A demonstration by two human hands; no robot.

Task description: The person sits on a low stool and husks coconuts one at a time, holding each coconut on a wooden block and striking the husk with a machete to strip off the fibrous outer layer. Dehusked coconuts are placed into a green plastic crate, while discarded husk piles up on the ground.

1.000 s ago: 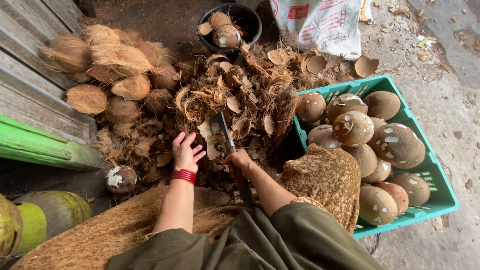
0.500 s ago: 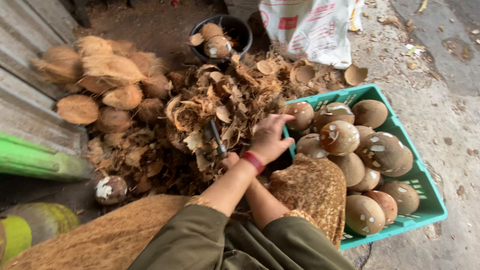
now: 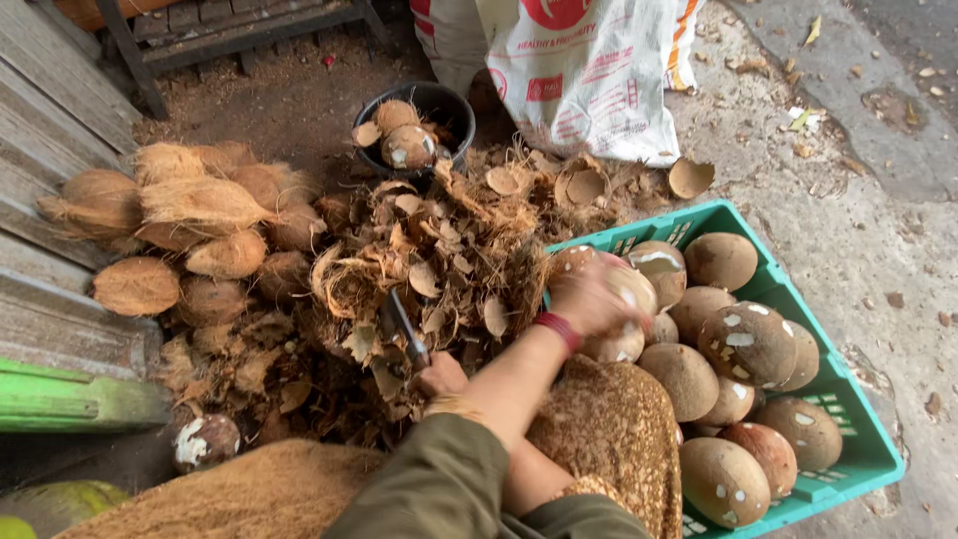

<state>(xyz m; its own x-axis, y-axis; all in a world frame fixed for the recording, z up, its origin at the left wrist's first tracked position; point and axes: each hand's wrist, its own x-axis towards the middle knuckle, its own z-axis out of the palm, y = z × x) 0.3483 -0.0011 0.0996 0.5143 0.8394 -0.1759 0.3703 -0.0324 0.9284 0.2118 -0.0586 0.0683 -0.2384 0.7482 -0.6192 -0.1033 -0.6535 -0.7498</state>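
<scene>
Coconut (image 3: 611,299), husked and pale brown with white scraped patches, lies under the left hand (image 3: 589,296) at the near-left corner of the green plastic crate (image 3: 848,469). The hand, blurred, covers the top of this nut with fingers spread over it; whether they are clamped on it cannot be told. A red wristband (image 3: 557,330) circles the wrist. The right hand (image 3: 440,375) is closed round the handle of a dark blade (image 3: 400,324), whose tip points up into the husk heap (image 3: 439,260).

Edges and room: the crate's left rim touches the husk heap; its far rim stands near a printed white sack (image 3: 589,75). Round brown nuts fill the crate nearly to the rim, leaving little free space inside. A coarse fibre mat (image 3: 619,439) lies over the person's knee, just beside the crate's near rim. Unhusked coconuts (image 3: 190,215) are piled against grey planks (image 3: 50,110) at left. A black tub (image 3: 424,105) holding shell pieces stands beyond the heap. Open concrete floor (image 3: 868,180) lies to the right of the crate.
</scene>
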